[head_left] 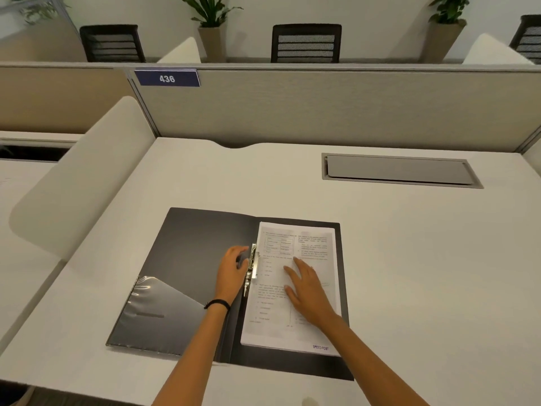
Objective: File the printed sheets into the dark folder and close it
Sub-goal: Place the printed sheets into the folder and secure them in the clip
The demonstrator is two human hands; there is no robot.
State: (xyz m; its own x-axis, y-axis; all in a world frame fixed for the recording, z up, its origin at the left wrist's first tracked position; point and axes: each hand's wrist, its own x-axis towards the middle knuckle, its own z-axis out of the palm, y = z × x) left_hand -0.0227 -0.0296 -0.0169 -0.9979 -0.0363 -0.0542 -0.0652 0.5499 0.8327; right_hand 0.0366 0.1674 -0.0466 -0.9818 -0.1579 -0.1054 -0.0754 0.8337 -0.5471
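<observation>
Desk (380,244), pale, smooth, bore open dark folder (187,259); printed sheets (319,259) lay on its right half beside metal clip (253,263). Left hand (232,271) touched clip, fingers curled; right hand (307,291) lay flat on sheets, holding nothing.

Both bare forearms reach forward from the lower edge of the view, angled slightly toward each other. The left hand (232,269) lies palm down with its fingers curled at the tips and its thumb side turned to the right; a thin dark band circles its wrist. The right hand (307,291) lies flat and open, palm down, fingers spread a little and pointing forward and to the left, just beside the left hand without touching it.
</observation>
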